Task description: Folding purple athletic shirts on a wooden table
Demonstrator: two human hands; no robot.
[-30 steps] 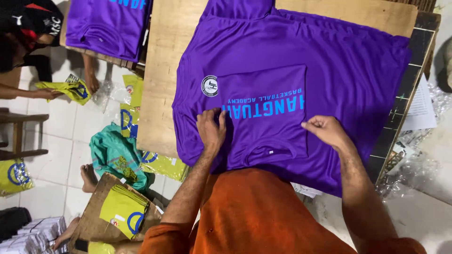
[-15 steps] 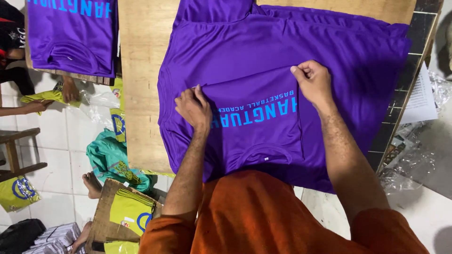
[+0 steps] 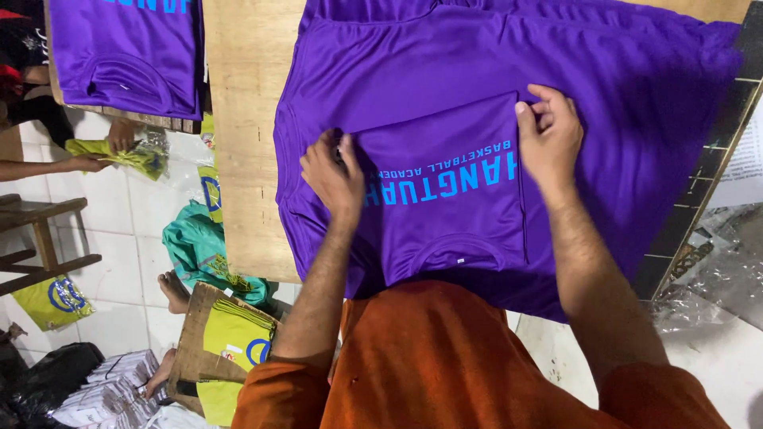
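Both hands are pressing a folded purple shirt (image 3: 445,199) onto a spread purple shirt (image 3: 604,79): left hand (image 3: 332,175) flat, right hand (image 3: 548,139) pinching the folded shirt's corner; the spread shirt is lying unfolded on the bench (image 3: 246,119).

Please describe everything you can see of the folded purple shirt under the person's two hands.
The folded purple shirt is smooth, slightly shiny fabric, like sports jersey. It forms a rough rectangle with light blue lettering across it, its round collar toward the person. It lies flat on a larger spread purple shirt, on a wooden table. The left hand presses its left edge; the right hand pinches its far right corner.
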